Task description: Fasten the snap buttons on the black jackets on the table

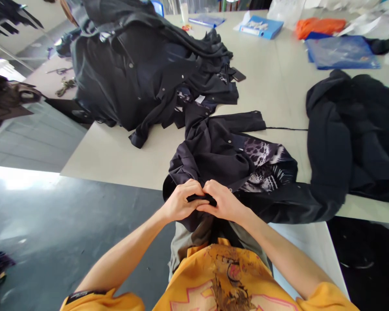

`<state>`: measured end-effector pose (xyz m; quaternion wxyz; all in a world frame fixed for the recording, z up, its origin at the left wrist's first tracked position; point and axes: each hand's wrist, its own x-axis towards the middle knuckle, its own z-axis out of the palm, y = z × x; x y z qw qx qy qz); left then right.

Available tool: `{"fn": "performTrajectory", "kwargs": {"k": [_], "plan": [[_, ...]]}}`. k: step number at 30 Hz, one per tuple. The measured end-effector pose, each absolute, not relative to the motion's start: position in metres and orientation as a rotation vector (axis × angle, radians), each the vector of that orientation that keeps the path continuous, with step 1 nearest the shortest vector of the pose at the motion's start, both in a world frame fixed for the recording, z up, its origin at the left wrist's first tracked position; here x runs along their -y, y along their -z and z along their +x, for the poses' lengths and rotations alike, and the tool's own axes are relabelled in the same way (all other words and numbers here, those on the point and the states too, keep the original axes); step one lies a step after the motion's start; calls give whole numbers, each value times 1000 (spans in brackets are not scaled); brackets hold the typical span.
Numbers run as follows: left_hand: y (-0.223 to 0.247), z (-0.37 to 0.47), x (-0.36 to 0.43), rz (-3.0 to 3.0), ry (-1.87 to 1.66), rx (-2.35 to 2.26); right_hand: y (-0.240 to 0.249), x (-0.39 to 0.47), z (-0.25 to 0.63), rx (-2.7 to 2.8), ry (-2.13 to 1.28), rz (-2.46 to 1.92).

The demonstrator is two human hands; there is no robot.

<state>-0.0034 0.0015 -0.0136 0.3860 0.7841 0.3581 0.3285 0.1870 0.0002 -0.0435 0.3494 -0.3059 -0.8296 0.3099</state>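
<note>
L hand [184, 201] pinches a fold of blk shirt [214, 153]; R hand [222, 201] grips same fold, hands touching. Shirt, w/ animal-print panel [266, 166], lies over near edge of counter [275, 86], mostly 12 to 1 o'clock fr. hands. L to R: dk garment pile [116, 73] at 11, blue box [262, 28] at 1, dk clothing [369, 129] at 2.

A black garment [210, 155] is lying crumpled across the near edge of the pale surface [123, 160], its near end drooping over. Small pale snaps [229, 141] are dotting the cloth, and a black, white and greyish animal-print panel [264, 151] is showing toward the right. The near part is bunching into a fold where it is being pinched.
</note>
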Motion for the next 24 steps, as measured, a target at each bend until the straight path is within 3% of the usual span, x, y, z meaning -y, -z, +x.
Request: {"fn": "performTrajectory", "kwargs": {"k": [10,16,22,24], "plan": [[27,7,-3,2112,-1034,-934,48,-2,188,2264,-578,-878],[19,5,-8,2131,-1045,-891,41,-8,193,2178,-690,-845],[-7,-35,-13,1972,-1061,-1332,43,5,233,2030,-267,-1087],[-9,-51,-14,1996,-1000,-1431,50,16,243,1984,-266,-1165]]}}
